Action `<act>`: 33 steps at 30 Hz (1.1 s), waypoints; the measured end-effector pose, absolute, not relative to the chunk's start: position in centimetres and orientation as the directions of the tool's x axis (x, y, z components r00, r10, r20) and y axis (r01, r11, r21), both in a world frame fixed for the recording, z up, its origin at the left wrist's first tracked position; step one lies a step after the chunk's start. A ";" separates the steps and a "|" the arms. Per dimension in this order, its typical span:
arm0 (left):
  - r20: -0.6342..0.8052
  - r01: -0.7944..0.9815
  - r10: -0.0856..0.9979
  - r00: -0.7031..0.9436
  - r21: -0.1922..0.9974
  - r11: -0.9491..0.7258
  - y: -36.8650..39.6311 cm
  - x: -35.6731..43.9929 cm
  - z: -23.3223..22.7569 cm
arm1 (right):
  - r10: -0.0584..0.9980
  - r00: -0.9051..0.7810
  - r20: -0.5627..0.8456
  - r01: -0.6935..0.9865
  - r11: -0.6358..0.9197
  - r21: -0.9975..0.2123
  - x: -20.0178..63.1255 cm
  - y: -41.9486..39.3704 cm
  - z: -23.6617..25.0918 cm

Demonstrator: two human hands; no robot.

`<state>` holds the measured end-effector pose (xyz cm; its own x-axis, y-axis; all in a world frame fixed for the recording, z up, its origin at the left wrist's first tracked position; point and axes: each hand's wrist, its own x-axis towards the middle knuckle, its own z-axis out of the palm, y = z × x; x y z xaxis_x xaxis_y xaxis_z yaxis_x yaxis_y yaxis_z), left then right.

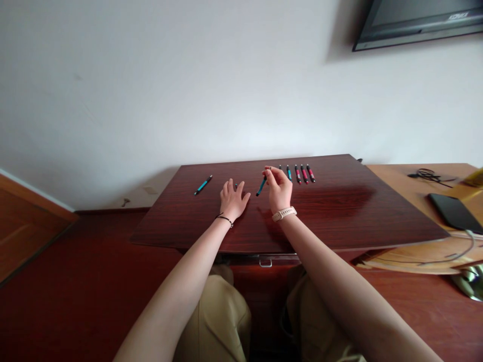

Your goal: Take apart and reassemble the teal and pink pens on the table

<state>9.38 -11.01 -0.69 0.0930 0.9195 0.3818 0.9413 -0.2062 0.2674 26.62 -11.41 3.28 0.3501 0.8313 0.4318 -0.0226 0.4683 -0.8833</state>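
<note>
My right hand [278, 189], with a pale watch band on its wrist, pinches a blue-and-black pen [261, 186] just over the dark wooden table [332, 216]. My left hand [233, 200] rests palm down with its fingers spread. Beneath its fingers a small dark tip [236, 185] shows, the rest of that thing being hidden. To the left lies another blue pen [204, 185], slanted. Behind my right hand a row holds a blue pen [289, 172], one more partly covered by the hand, and three pink-and-black pens [304, 173].
A lighter wooden desk [392, 183] adjoins on the right, bearing a black cable [430, 175] and a flat black device [455, 212]. On the wall hangs a television [418, 30]. A drawer handle [265, 262] sits under the table's front edge, above my knees.
</note>
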 end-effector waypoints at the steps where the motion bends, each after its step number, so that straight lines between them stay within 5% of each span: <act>1: 0.346 0.949 0.935 0.083 0.260 -0.180 -10.8 9.3 -1.0 | 0.834 0.351 0.426 -0.031 0.465 -0.885 26.6 -11.3 3.2; 10: 0.200 0.949 0.979 0.051 0.295 -0.109 -9.8 9.4 -1.6 | 0.868 0.342 0.359 -0.098 0.413 -0.905 26.5 -11.3 3.2; 15: 0.301 0.906 0.951 0.074 0.378 -0.190 -9.4 9.0 -1.7 | 0.876 0.366 0.313 -0.189 0.399 -0.897 26.7 -11.3 2.9; 23: 0.456 0.600 0.889 0.032 0.703 -0.382 -8.9 7.5 -1.1 | 0.902 0.409 0.139 -0.430 0.325 -0.843 26.5 -10.2 2.0; 33: 0.445 0.518 0.886 0.129 0.732 -0.443 -9.5 7.8 -1.0 | 0.908 0.395 0.143 -0.520 0.349 -0.779 26.4 -9.7 1.7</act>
<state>7.80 -9.49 -0.96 0.1288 0.8862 0.4450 0.5184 -0.4427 0.7316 26.42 -9.68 1.68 0.3946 0.9077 0.1429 -0.5204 0.3490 -0.7793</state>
